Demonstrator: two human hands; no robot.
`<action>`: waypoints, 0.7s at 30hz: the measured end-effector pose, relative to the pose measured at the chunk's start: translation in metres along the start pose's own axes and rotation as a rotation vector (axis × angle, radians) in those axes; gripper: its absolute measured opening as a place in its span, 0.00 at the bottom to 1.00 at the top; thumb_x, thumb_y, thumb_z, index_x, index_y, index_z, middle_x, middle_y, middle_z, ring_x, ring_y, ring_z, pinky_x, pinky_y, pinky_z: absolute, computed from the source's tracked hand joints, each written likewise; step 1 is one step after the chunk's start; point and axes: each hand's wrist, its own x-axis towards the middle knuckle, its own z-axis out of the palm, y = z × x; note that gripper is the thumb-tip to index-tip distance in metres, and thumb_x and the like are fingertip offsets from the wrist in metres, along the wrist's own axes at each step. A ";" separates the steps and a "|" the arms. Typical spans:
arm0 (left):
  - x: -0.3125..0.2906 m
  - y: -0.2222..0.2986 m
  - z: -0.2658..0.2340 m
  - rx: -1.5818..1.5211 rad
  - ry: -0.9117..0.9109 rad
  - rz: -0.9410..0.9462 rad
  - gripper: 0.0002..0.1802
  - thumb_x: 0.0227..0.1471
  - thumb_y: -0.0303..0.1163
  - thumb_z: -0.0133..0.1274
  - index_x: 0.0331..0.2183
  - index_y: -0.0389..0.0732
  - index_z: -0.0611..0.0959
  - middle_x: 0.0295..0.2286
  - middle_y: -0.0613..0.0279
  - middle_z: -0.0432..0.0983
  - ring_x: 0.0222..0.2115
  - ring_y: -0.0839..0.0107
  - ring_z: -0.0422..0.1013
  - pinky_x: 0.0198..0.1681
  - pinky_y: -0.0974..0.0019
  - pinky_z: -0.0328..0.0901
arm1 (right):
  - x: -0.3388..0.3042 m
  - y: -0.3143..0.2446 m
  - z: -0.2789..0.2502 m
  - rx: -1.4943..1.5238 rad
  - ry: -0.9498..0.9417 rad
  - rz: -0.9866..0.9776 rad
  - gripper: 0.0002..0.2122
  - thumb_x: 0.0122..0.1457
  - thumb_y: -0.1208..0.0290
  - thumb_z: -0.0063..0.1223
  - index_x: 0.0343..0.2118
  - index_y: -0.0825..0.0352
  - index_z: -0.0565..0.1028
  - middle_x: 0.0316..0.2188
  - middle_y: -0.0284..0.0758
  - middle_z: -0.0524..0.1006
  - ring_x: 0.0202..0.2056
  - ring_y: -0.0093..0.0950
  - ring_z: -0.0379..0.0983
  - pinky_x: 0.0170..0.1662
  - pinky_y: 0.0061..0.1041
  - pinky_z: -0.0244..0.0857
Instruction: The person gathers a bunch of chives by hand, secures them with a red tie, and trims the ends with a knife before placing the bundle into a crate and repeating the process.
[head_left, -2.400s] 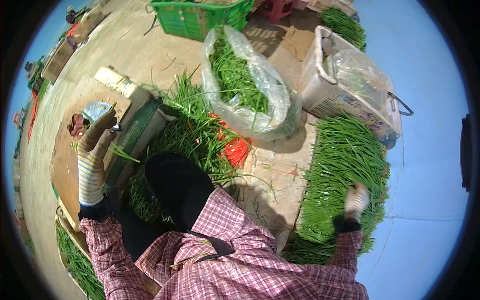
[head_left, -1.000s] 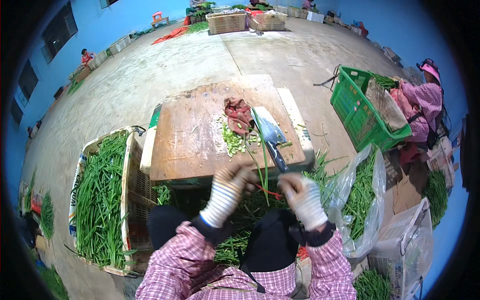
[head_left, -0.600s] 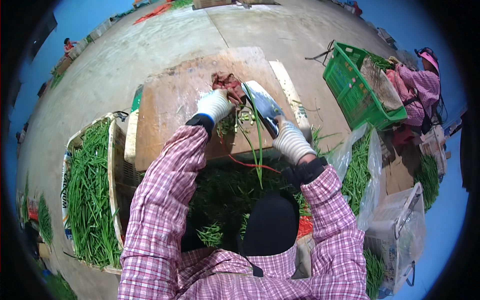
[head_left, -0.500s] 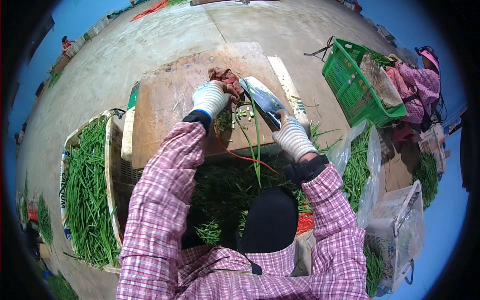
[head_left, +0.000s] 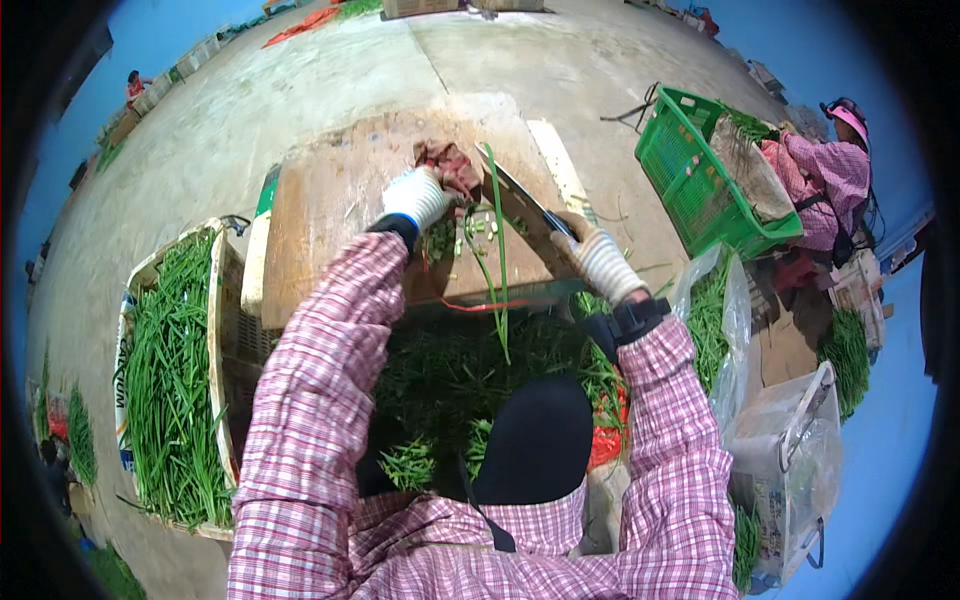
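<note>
Cleaver (head_left: 528, 195) is in the R hand (head_left: 600, 262), over the R part of the wooden board (head_left: 335, 220). Change vs ~0.5 s ago: broad face showed then, now the blade's nearly edge-on, so prob. turned up off its flat for cutting; can't tell if the edge touches anything. R fingers are wrapped round the handle. L hand (head_left: 415, 200) hasn't shifted much: fingers curled in at the red-brown cloth (head_left: 450, 168); can't tell if they pinch cloth, stalks or both.

Btwn hands: pale-green cut pieces (head_left: 478, 225) on the board. Long green stalks (head_left: 500, 240) run past the blade & hang over the near edge, w/ an orange-red string (head_left: 480, 308) close by. Some cutting's evidently done, judging by the bits.

Containers: L of board, cream crate (head_left: 218, 330) w/ long green leaves (head_left: 170, 370), heaped nr the rim. To the R, clear plastic bag (head_left: 742, 350) w/ loose greens (head_left: 708, 340); below it, white crate (head_left: 762, 450) w/ clear plastic film (head_left: 815, 460), other contents unclear. Further up R, green crate (head_left: 668, 150) w/ a pale sack (head_left: 745, 175) over one side plus more greens (head_left: 747, 125); co-worker (head_left: 830, 190) in pink plaid sits beside it.
</note>
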 end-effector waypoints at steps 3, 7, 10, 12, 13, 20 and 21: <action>-0.026 0.050 -0.010 0.028 0.105 -0.011 0.15 0.45 0.41 0.58 0.37 0.50 0.86 0.37 0.54 0.81 0.40 0.56 0.76 0.44 0.57 0.70 | -0.012 0.019 -0.021 -0.034 0.068 0.089 0.22 0.59 0.59 0.54 0.52 0.66 0.72 0.43 0.51 0.77 0.47 0.47 0.74 0.49 0.36 0.68; -0.054 0.038 -0.043 -0.288 0.159 0.018 0.16 0.43 0.40 0.57 0.36 0.45 0.86 0.31 0.54 0.82 0.32 0.60 0.78 0.38 0.61 0.71 | -0.002 0.025 -0.023 0.002 0.039 0.128 0.21 0.59 0.60 0.54 0.52 0.66 0.73 0.42 0.48 0.79 0.44 0.43 0.76 0.47 0.35 0.69; -0.108 0.027 -0.070 -0.682 0.108 0.035 0.14 0.45 0.34 0.60 0.35 0.38 0.85 0.23 0.61 0.81 0.21 0.73 0.75 0.29 0.70 0.70 | -0.013 -0.003 -0.032 0.195 -0.112 0.143 0.20 0.59 0.62 0.54 0.52 0.66 0.73 0.40 0.45 0.80 0.41 0.37 0.77 0.45 0.32 0.69; -0.160 0.031 -0.087 -0.821 -0.015 0.000 0.09 0.46 0.27 0.60 0.33 0.36 0.86 0.21 0.64 0.79 0.20 0.78 0.72 0.26 0.72 0.68 | -0.024 0.000 -0.027 0.203 -0.160 0.056 0.20 0.59 0.64 0.54 0.53 0.66 0.73 0.40 0.43 0.80 0.40 0.32 0.76 0.45 0.31 0.69; -0.182 0.021 -0.084 -0.740 0.004 0.132 0.08 0.47 0.26 0.59 0.33 0.35 0.86 0.22 0.63 0.80 0.21 0.79 0.72 0.26 0.73 0.69 | -0.031 -0.013 -0.029 0.166 -0.199 0.023 0.20 0.59 0.64 0.54 0.52 0.66 0.73 0.41 0.43 0.80 0.41 0.32 0.76 0.46 0.30 0.69; -0.322 0.018 -0.100 -0.948 -0.522 -0.078 0.09 0.49 0.24 0.61 0.35 0.30 0.85 0.25 0.58 0.82 0.27 0.77 0.77 0.32 0.72 0.73 | -0.026 -0.050 -0.024 0.177 -0.256 0.057 0.19 0.61 0.65 0.52 0.54 0.66 0.73 0.43 0.41 0.80 0.44 0.29 0.75 0.48 0.27 0.68; -0.335 0.014 -0.098 -0.916 -0.525 -0.070 0.09 0.49 0.27 0.62 0.33 0.31 0.85 0.25 0.60 0.82 0.26 0.81 0.75 0.31 0.74 0.71 | -0.008 -0.057 -0.016 0.242 -0.268 0.216 0.20 0.61 0.63 0.53 0.54 0.66 0.73 0.41 0.41 0.81 0.42 0.28 0.76 0.46 0.27 0.69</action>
